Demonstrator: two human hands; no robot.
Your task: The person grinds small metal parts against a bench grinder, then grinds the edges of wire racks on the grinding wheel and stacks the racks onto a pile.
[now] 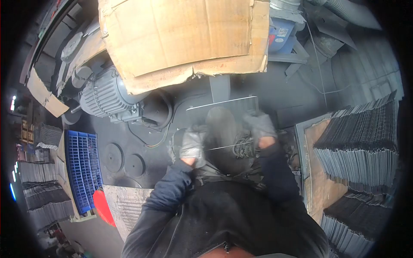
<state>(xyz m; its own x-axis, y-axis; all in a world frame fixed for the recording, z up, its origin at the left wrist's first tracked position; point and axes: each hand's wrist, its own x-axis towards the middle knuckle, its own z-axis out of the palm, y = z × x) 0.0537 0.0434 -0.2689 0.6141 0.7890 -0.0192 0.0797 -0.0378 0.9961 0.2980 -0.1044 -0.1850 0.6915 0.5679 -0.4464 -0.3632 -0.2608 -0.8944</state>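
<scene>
A thin grey rectangular plate (234, 109), smeared by motion, spans the space between my hands in front of my lap. Its far edge shows as a bright line. My left hand (193, 142), in a pale work glove, is closed on the plate's left side. On the right side, my gloved right hand (260, 125) grips the plate too, its fingers blurred. A rounded grey patch (220, 127) appears in the middle of the plate; I cannot make out what it is.
Cardboard (185, 38) hangs ahead, above a grey electric motor (109, 96) at left. Stacks of thin dark plates (359, 146) stand on the right. Left are a blue plastic crate (81, 167), round discs (112, 157) and more stacks (38, 172). A blue machine (282, 36) stands at far right.
</scene>
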